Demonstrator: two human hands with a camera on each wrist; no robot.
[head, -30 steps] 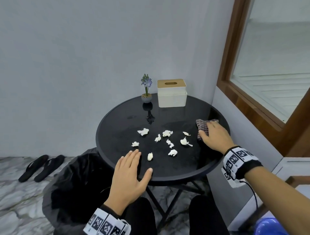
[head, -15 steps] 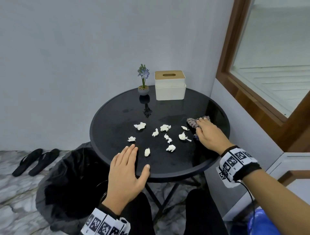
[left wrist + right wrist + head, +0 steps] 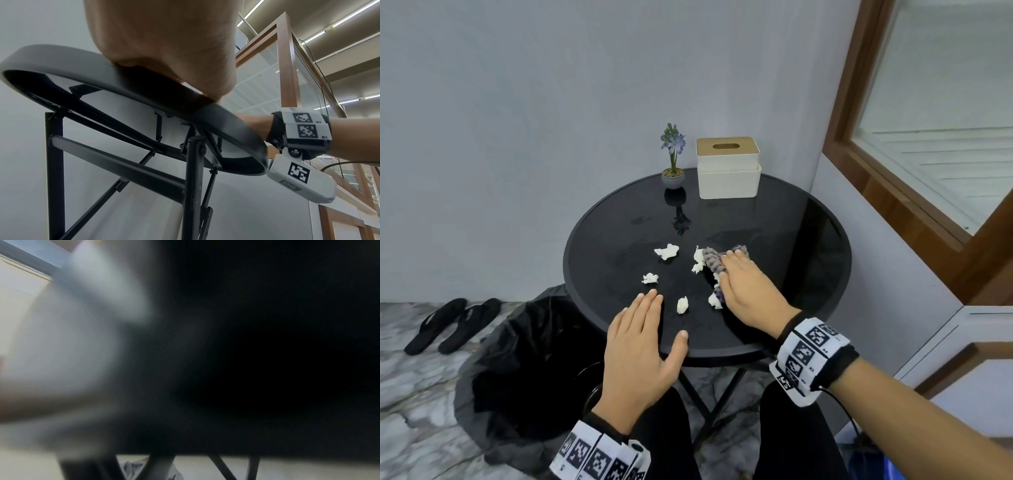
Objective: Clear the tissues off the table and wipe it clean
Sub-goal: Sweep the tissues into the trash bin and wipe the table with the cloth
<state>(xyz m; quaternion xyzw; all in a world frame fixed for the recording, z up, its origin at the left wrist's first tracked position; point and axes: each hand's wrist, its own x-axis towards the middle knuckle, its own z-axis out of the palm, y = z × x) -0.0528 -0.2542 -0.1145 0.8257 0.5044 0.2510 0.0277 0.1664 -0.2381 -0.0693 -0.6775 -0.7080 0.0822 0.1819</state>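
Now the flat right hand point(image 3: 746, 291) has pushed the cloth point(image 3: 714, 262) left into the tissues point(image 3: 698, 262); left hand point(image 3: 640, 346) stays flat.

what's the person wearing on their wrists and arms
Both forearms are bare. The right hand and the left hand each have a wrist band of white blocks printed with black square code markers. The right band sits on a black strap, with a thin black cable trailing off.

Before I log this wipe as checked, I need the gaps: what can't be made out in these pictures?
- Right wrist view: blurred and dark throughout, so nothing of the right hand or cloth shows there.
- Head view: the hand covers most of the cloth, and any tissues beneath.
- Left wrist view: the left hand and the table rim, seen from below, hide the tabletop.
- Head view: the bin bag interior is too dark.
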